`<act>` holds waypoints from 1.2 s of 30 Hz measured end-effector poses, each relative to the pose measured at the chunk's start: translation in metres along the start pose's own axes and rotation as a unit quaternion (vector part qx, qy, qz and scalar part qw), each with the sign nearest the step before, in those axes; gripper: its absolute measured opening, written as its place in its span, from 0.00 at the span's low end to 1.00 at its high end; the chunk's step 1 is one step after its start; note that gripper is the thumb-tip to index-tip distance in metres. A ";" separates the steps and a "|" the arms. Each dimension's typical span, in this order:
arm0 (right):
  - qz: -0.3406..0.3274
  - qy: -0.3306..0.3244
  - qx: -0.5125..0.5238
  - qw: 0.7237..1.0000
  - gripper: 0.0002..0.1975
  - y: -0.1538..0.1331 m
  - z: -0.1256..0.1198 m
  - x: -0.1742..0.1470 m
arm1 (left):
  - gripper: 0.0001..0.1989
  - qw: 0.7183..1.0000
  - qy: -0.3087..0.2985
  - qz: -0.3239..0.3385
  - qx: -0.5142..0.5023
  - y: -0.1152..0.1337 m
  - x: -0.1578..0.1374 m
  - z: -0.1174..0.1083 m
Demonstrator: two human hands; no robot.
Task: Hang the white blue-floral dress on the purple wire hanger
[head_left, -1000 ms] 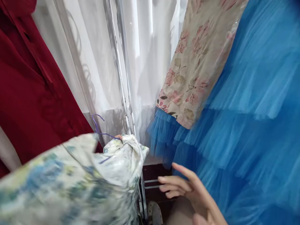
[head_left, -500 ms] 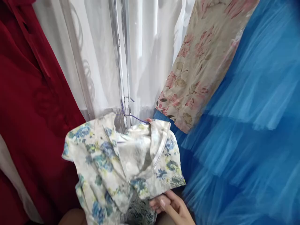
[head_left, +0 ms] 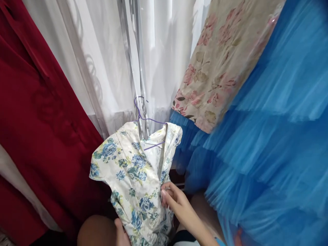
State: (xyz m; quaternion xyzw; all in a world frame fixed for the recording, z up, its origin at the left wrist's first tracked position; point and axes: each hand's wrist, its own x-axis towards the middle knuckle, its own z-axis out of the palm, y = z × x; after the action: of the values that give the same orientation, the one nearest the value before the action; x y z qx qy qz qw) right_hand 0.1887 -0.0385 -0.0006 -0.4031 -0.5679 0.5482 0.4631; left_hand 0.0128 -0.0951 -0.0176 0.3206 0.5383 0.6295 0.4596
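A white dress (head_left: 133, 171) with blue and green flower print hangs on a thin purple hanger (head_left: 153, 120), its V neckline turned up towards me and its lower part out of view. My right hand (head_left: 175, 200) pinches the front edge of the dress below the neckline, thumb and fingers together. Low at the left side of the dress, my left hand (head_left: 122, 234) grips the fabric; its thumb shows and most of its fingers are hidden. The hanger's hook is free, just in front of hanging clear strips (head_left: 137, 68).
Behind hangs a white curtain (head_left: 164, 61). A red garment (head_left: 51, 112) fills the left. On the right are a beige cloth with pink flowers (head_left: 217, 68) and a layered blue tulle skirt (head_left: 269, 136). A bare knee (head_left: 96, 230) shows at the bottom.
The dress has turned and its right side has folded inward. My right hand has moved up and left onto its front edge. My left hand now shows at the lower left side.
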 end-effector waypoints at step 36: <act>-0.071 -0.009 0.137 0.988 0.19 -0.138 0.024 0.106 | 0.04 0.907 -0.116 0.281 0.293 0.021 0.029 0.028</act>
State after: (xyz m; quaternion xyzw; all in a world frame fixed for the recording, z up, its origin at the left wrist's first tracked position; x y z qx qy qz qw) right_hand 0.1465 0.0481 0.1464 -0.2892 -0.5187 0.5903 0.5467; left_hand 0.0225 -0.0576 0.0066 0.6494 0.5289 0.5051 0.2083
